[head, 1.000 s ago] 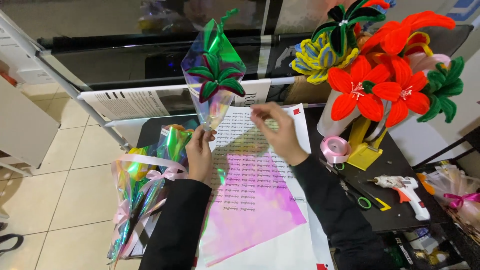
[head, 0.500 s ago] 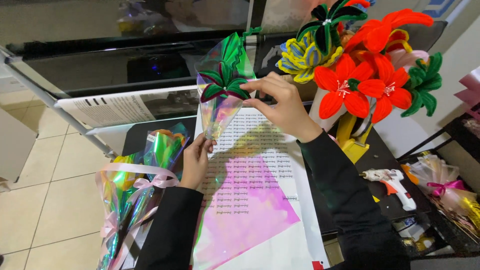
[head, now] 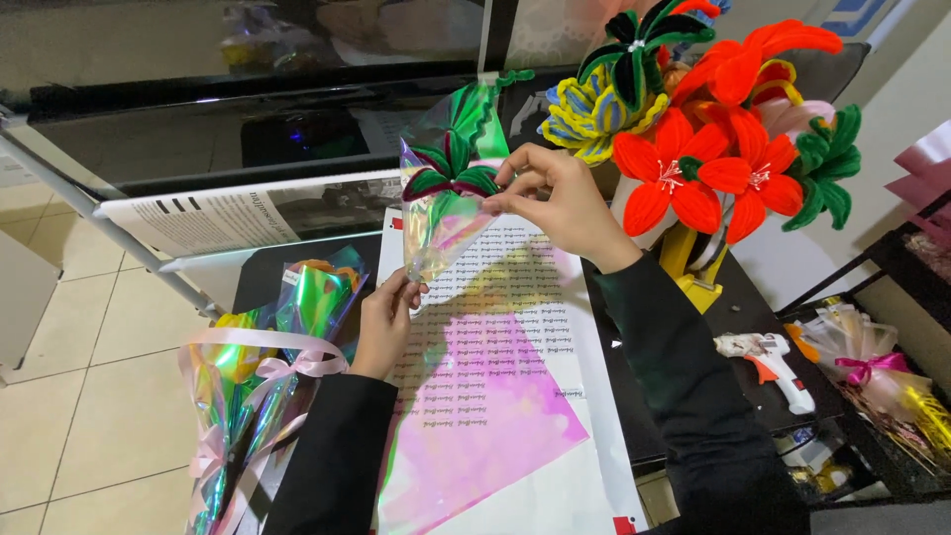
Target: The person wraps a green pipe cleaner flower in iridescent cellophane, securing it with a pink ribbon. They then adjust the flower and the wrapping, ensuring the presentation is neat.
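Pinched, both hands (head: 381, 322) (head: 555, 198) hold the wrapped green flower (head: 451, 178).

green flower (head: 451, 176) | in iridescent wrap cone (head: 441, 233) | upright, held above sheet

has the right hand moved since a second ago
Yes. The right hand has gone up the printed sheet to the wrapped flower, nearer the orange flowers.

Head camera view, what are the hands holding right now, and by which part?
A cellophane-wrapped green flower: the left hand pinches the wrap's bottom tip, the right hand grips its upper edge beside the petals.
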